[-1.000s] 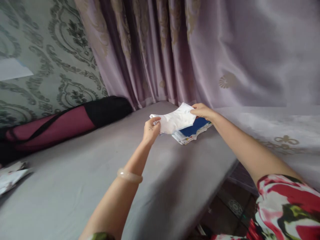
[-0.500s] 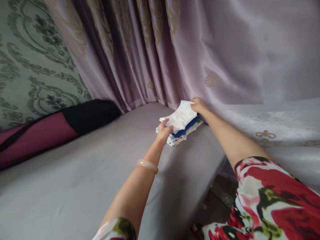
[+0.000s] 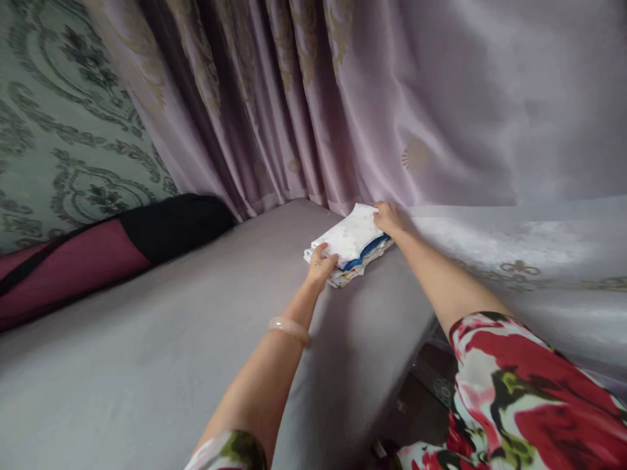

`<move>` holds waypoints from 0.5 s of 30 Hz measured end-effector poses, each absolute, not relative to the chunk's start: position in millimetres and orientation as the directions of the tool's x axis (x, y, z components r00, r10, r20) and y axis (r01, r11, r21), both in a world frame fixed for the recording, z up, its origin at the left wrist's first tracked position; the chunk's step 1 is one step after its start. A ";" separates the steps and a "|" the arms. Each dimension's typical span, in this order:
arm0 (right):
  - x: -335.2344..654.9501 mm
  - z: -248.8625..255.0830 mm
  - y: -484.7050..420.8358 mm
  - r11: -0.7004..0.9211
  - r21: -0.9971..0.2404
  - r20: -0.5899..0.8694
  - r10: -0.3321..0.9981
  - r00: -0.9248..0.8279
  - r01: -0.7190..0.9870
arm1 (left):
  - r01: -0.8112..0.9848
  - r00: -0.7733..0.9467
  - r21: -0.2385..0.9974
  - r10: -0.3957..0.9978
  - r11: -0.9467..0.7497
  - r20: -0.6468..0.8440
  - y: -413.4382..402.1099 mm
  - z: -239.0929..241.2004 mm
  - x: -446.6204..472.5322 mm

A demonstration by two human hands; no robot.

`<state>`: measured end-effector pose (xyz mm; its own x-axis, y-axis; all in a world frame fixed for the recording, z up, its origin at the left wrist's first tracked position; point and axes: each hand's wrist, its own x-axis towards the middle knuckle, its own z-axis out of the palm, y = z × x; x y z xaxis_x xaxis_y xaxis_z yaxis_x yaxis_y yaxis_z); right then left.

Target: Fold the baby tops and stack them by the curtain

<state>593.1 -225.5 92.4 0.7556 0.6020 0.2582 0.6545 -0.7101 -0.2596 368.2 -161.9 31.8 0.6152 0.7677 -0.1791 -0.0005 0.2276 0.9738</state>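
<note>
A white folded garment (image 3: 350, 234), perhaps small underpants, lies on top of a small stack of clothes near the bed's far corner. Beneath it show the edges of a blue garment (image 3: 366, 252) and a white patterned garment (image 3: 347, 277). My left hand (image 3: 321, 262) pinches the near left edge of the white garment, thumb on top. At the far right edge, my right hand (image 3: 388, 218) is closed on the same garment. The fingertips under the cloth are hidden.
The stack rests on a grey-covered bed (image 3: 161, 352). A maroon and black long bag (image 3: 132, 245) lies along the patterned wall at left. Mauve curtains (image 3: 304, 117) hang behind. The bed's right edge drops to a dark floor (image 3: 421, 398).
The white garment has come down and now lies flatter on the stack, covering more of the blue one. Both hands have lowered slightly with it.
</note>
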 end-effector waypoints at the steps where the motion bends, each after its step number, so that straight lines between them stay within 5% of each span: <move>1: 592.5 89.0 -227.0 -0.715 -0.260 0.253 0.598 0.760 0.649 | 0.012 0.617 0.977 0.767 0.214 -0.175 -162.3 30.0 367.5; 10: 570.6 86.4 -234.5 -0.737 -0.131 0.189 0.638 0.747 0.663 | 0.027 0.593 0.985 0.791 0.170 -0.153 -165.8 20.7 360.6; 15: 540.8 82.7 -215.5 -0.604 -0.098 0.197 0.767 0.611 0.791 | 0.016 0.567 0.990 0.814 0.139 -0.123 -163.9 12.0 362.7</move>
